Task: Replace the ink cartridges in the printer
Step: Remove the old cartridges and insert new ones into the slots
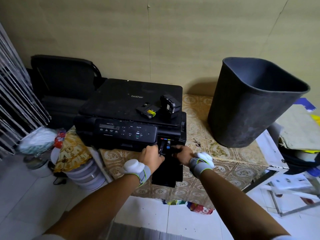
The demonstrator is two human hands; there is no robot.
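A black Brother printer [121,101] stands on a table with a patterned cloth [221,160]. Its cartridge bay [167,142] at the front right is open, showing coloured slot labels, and the cover flap [167,174] hangs out below my hands. My left hand [152,156] pinches a slim black cartridge [161,148] that sticks partly out of the bay. My right hand [184,155] curls round a dark piece [174,154] at the bay's right side; what it is stays hidden. Two loose black cartridges lie on the lid, one flat with a yellow label [148,110], one upright [168,106].
A tall dark waste bin [251,104] stands on the table right of the printer. A black chair [64,78] sits behind on the left. Stacked containers and bags [81,170] crowd the floor at the left, a white rack with papers [294,179] at the right.
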